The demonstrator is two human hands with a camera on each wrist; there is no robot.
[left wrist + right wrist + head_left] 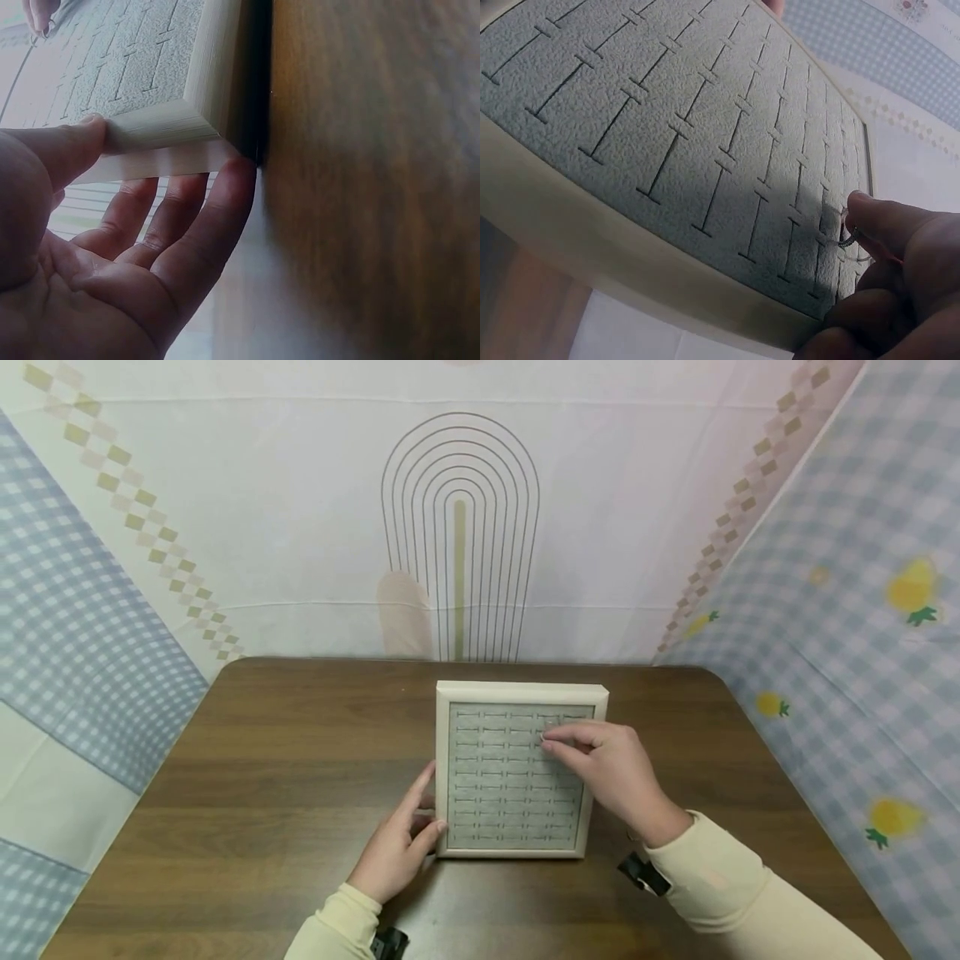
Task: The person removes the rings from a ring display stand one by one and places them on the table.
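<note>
A ring display board (517,777) with a cream frame and grey, fuzzy slotted padding stands tilted back on the table. My left hand (393,852) grips its lower left edge. In the left wrist view, the thumb (86,139) lies on the front of the frame and the fingers (225,195) reach along the side. Thumb and index finger of my right hand (611,768) pinch a small silvery ring (847,241) at the slots in the board's upper right part. The ring's band looks twisted; the fingers hide part of it.
The brown wooden table (285,777) extends around the board. Behind it hangs a white cloth (300,510) with an arch pattern. Blue checked cloths (847,635) close off both sides.
</note>
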